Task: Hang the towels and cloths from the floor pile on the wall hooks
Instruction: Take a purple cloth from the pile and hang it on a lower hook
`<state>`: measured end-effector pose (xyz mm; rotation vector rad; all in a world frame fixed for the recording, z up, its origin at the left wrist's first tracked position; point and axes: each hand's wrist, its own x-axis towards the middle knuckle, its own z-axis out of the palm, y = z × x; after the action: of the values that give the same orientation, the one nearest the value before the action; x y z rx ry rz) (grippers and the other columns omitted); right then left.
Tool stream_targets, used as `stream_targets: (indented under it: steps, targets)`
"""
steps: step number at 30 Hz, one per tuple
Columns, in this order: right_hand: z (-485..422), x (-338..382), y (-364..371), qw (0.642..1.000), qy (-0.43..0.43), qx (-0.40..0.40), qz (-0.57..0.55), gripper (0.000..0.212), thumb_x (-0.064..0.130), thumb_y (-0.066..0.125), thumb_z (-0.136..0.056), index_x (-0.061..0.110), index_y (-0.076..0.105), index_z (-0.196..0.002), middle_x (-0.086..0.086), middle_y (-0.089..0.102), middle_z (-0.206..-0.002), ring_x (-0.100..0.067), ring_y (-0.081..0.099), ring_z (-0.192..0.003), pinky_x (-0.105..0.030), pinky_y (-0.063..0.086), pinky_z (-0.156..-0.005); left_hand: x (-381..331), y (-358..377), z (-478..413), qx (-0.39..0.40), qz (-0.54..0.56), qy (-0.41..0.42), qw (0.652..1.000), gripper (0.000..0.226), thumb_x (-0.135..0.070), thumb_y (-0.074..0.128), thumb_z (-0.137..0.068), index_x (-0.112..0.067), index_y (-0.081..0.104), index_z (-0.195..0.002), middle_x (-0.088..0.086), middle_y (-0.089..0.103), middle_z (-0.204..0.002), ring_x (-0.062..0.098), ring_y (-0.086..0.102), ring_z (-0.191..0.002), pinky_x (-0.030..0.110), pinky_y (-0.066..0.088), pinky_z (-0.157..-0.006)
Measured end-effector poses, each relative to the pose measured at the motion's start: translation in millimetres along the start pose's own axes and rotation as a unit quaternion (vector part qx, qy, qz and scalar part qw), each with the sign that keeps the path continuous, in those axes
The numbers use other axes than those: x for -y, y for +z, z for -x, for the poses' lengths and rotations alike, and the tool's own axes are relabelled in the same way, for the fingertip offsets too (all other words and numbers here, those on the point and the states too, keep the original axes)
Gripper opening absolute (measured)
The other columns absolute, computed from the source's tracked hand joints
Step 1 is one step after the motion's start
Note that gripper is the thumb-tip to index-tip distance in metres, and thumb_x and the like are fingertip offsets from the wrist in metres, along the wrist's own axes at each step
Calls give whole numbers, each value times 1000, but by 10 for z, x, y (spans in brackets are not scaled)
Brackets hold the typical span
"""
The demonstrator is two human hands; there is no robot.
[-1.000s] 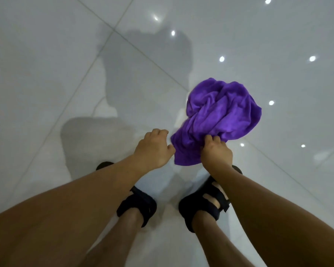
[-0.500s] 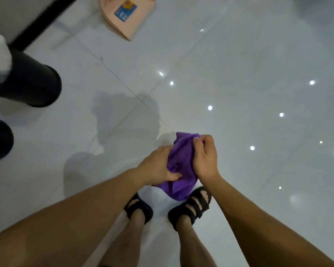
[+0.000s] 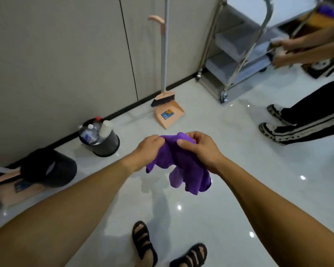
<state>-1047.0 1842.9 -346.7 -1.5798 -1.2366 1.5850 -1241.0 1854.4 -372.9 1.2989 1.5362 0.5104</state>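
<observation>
A purple cloth (image 3: 183, 170) hangs crumpled in the air in front of me, above the glossy white floor. My left hand (image 3: 149, 149) pinches its upper left edge. My right hand (image 3: 199, 149) grips the top of it from the right, thumb over the fabric. Both hands are close together at chest height. The cloth's lower folds dangle below my right wrist. No wall hooks and no floor pile are in view.
A grey panel wall (image 3: 66, 54) runs along the left. A broom (image 3: 164, 54) and peach dustpan (image 3: 168, 114) lean by it. Two black bins (image 3: 102, 143) (image 3: 50, 168) stand at its foot. A metal cart (image 3: 239, 45) and another person (image 3: 307, 116) are at right.
I have stood up and my view has lifted from the floor to the wall and room. The cloth has come up with both hands, and now hangs more loosely.
</observation>
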Motion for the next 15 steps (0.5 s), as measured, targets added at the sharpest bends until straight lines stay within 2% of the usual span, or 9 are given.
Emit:
stream_targets:
  steps: [3,5,7,9,11,12,13,15]
  targets:
    - [80,552,187,983,-63,38,167,58,57,85,-53,33,61,-101,15,70,-91,-1,67,-81,-17,53,-66,-417,-548,138,-77,115,3,990,24,-37,36,-70,-19,49,-61,-13,54,-57,8,47,-56,25,37,-54]
    - [101,878,371,961,-112,62,244,77,67,84,-43,47,52,-109,21,62,-105,2,61,-93,-16,51,-75,-674,-885,264,-116,163,28,979,20,-35,38,-71,-20,49,-65,-7,53,-62,12,45,-60,27,36,-58]
    - [101,1178,612,938,-159,64,303,85,76,80,-40,57,42,-115,21,60,-109,-2,59,-98,-23,51,-80,-890,-1188,406,-150,194,53,968,16,-29,43,-76,-20,49,-65,-4,50,-63,15,43,-61,29,35,-59]
    - [88,1467,824,916,-194,45,349,72,75,74,-53,50,45,-114,18,64,-102,-7,62,-92,-30,53,-78,-1059,-1454,543,-169,253,65,951,19,-23,52,-83,-18,58,-66,-2,56,-63,17,49,-63,30,41,-61]
    - [49,1767,959,912,-227,27,341,37,52,73,-73,35,58,-102,12,69,-90,-10,65,-82,-34,53,-76,-1173,-1739,691,-145,356,74,920,17,-29,64,-80,-16,68,-71,3,65,-68,19,59,-67,31,48,-64]
    - [20,1923,997,925,-233,27,298,22,38,73,-79,29,63,-95,8,71,-85,-10,66,-79,-33,52,-75,-1195,-1877,764,-118,395,90,907,19,-35,68,-74,-16,71,-77,3,68,-73,18,62,-70,32,50,-67]
    - [2,2081,1026,944,-226,35,239,12,28,73,-80,24,67,-90,4,72,-83,-13,67,-78,-33,53,-74,-1186,-2013,824,-89,404,112,904,27,-38,71,-69,-19,71,-88,0,70,-82,16,64,-77,33,50,-71]
    - [15,2412,1112,971,-194,72,117,7,16,71,-79,17,71,-86,-3,74,-82,-20,69,-79,-30,56,-69,-1107,-2216,922,-54,310,140,939,57,-31,77,-66,-25,57,-119,-10,64,-115,10,58,-106,34,46,-83]
